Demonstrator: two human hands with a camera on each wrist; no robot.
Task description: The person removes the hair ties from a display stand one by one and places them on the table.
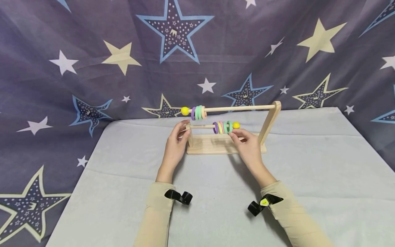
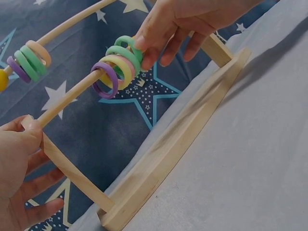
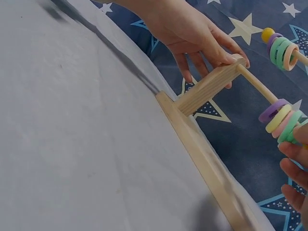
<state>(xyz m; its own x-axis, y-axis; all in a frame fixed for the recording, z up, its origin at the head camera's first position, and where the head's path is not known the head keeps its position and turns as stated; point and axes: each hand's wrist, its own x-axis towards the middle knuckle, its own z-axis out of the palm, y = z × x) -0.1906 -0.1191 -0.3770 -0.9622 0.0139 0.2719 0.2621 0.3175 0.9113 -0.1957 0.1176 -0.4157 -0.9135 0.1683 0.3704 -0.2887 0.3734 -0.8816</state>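
A wooden stand (image 1: 213, 147) with two rods stands on the table. My left hand (image 1: 174, 147) holds the top of its short left post (image 2: 77, 168) between thumb and fingers. From that post runs the lower rod (image 1: 202, 126), carrying a purple ring (image 1: 215, 128), a yellow ring (image 3: 278, 120), a pink ring and green rings, with a yellow ball (image 1: 236, 125) at its right end. My right hand (image 1: 249, 147) pinches the outermost green ring (image 2: 126, 42) beside that ball. In the left wrist view, my right fingertips partly hide this ring and the ball.
Behind, the upper rod (image 1: 240, 108) extends left from the tall right post (image 1: 270, 123). Purple, green and peach rings (image 1: 203, 112) hang near its yellow end ball (image 1: 184, 110). A grey cloth covers the table (image 1: 213, 206); a star-patterned curtain (image 1: 228, 41) hangs behind.
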